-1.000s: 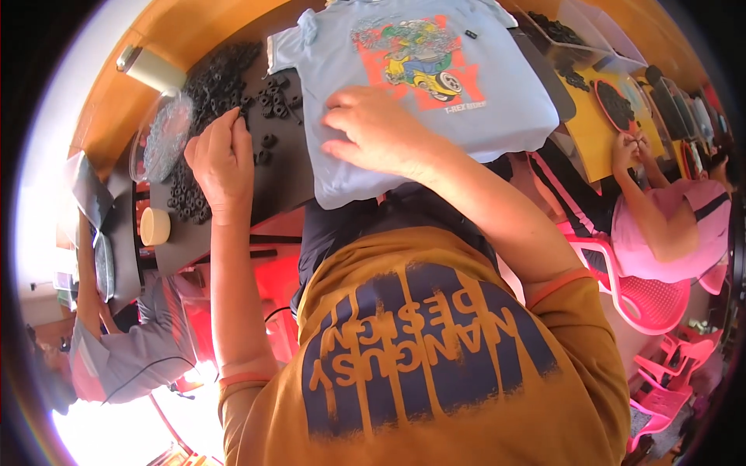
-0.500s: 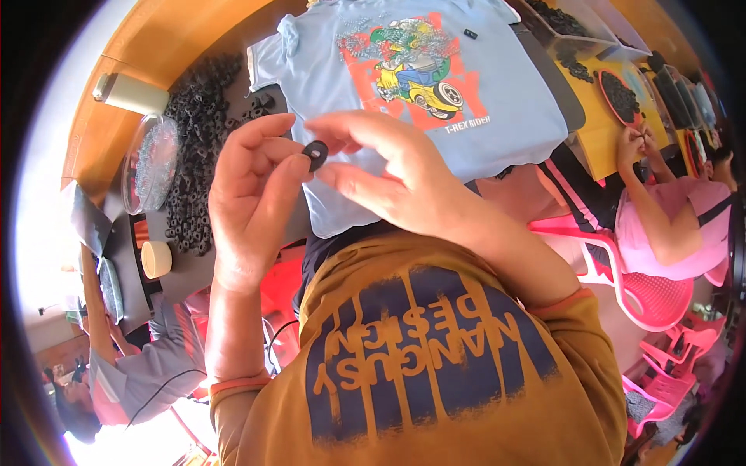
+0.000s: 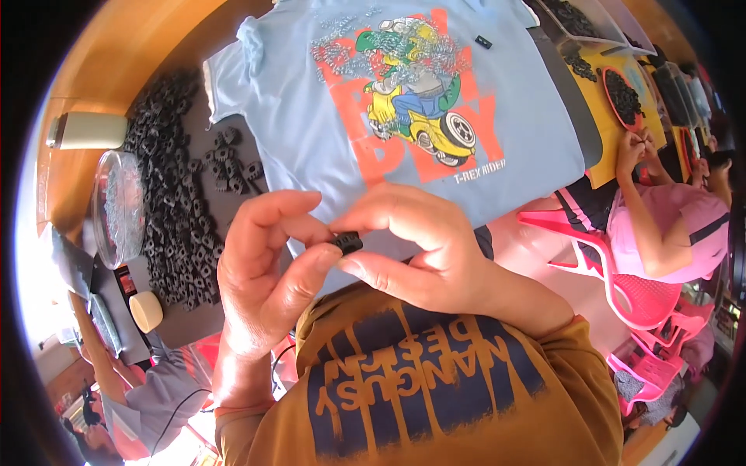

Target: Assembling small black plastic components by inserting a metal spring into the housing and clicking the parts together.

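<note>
A small black plastic cord-lock piece (image 3: 349, 242) with slots in its side is held between my two hands, just in front of my chest. My left hand (image 3: 272, 268) pinches its left end between thumb and a finger, with the index finger curled above. The thumb and index fingertips of my right hand (image 3: 423, 248) close on the same piece from the right. Beyond my hands a light blue T-shirt (image 3: 536, 140) lies spread over the table, with many tiny metal springs (image 3: 435, 54) scattered on its print. One black piece (image 3: 483, 42) rests alone on the cloth.
To the left, a heap of black pieces (image 3: 175, 210) covers the dark table, beside a clear round dish (image 3: 116, 210) of springs. A whitish cylinder (image 3: 92, 130) and a cream cup (image 3: 145, 311) are nearby. Co-workers sit left and right; a red tray (image 3: 623, 99) holds black parts.
My view has tilted, and both hands with the black piece sit lower in it, nearer my chest. The piece has turned from showing its round hole to showing its slotted side.
</note>
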Demonstrator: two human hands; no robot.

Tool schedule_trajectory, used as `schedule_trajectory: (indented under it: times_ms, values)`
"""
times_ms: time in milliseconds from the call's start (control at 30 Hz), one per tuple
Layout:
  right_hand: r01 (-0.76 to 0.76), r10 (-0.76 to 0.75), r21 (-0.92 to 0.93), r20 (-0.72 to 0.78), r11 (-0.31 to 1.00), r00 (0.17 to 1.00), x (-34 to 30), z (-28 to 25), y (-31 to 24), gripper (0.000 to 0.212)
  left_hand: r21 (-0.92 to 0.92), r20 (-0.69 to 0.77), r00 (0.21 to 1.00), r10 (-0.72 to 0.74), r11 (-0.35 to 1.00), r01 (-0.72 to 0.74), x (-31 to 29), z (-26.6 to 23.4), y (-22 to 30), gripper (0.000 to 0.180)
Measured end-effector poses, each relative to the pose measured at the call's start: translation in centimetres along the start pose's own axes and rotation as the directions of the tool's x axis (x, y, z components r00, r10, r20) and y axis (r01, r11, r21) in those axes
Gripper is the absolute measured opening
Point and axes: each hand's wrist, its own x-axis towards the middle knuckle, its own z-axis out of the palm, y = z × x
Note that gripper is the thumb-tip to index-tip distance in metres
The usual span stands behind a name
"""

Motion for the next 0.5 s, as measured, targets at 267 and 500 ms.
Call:
schedule_trajectory:
  times_ms: [267, 500]
  values:
    - [0.072, -0.078, -0.154, -0.036, 0.985, 0.996, 0.3, -0.1, 2.0, 0.031, 0.234, 0.130, 0.991, 0.025, 0.971, -0.055, 2.6, -1.0, -0.4, 0.037]
    - [0.044, -0.051, -0.172, -0.038, 0.984, 0.998, 0.2, -0.2, 2.7, 0.033, 0.640, -0.033, 0.998, 0.061, 0.768, -0.026, 9.2, -2.3, 0.2, 0.014]
